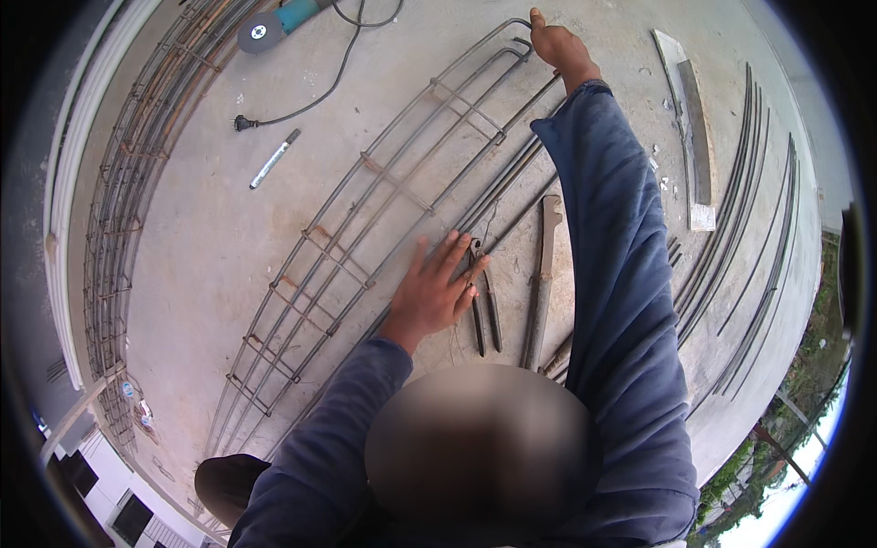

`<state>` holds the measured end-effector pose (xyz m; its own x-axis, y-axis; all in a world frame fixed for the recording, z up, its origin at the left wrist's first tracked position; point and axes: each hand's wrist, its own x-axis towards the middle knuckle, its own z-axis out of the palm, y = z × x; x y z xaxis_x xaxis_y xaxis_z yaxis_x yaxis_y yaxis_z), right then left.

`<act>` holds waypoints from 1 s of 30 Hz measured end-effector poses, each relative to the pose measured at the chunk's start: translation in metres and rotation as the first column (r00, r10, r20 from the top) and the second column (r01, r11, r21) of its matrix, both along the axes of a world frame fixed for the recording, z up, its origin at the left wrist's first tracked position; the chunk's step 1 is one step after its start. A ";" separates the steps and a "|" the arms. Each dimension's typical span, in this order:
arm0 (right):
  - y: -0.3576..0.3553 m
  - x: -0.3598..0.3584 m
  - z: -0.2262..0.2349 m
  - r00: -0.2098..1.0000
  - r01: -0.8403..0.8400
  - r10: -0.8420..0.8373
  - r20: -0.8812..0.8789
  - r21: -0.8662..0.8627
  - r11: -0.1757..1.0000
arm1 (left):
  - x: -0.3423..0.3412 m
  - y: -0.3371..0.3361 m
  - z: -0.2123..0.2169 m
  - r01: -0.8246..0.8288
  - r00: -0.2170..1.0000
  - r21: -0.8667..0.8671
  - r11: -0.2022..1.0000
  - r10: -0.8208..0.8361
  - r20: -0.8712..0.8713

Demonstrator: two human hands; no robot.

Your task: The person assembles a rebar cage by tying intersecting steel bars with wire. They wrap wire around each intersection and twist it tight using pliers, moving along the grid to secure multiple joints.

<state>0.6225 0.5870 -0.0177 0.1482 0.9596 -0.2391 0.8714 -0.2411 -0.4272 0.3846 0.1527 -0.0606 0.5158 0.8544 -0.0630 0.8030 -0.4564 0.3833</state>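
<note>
A long rebar cage of steel bars and tied cross links lies slanting over the concrete floor. At its far end, my right hand is closed around the bent bar end, its inner fingers hidden. My left hand is spread out beside the middle of the cage, over loose rods and pincers. Whether its fingers press on these or hover cannot be told. Right of the pincers lies a long rusty bar tool with a notched flat end. Several loose steel rods run beneath and beside my arms.
An angle grinder with its cord and plug lies at the far left. Near it is a marker-like tube. More rebar cages line the left wall. On the right are a board and metal strip and several thin rods.
</note>
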 end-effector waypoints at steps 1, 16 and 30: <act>0.002 0.000 -0.004 1.000 -0.015 0.015 0.017 -0.024 1.000 | 0.000 0.002 0.001 0.005 1.000 -0.007 1.000 -0.005 0.005; 0.006 0.014 -0.029 0.991 0.106 -0.120 0.057 0.197 0.975 | 0.003 0.005 -0.001 0.002 1.000 -0.004 1.000 -0.002 0.013; -0.108 0.009 0.021 0.952 0.244 -0.115 -0.282 0.482 0.841 | 0.000 -0.005 -0.004 -0.005 1.000 0.055 0.998 0.004 0.007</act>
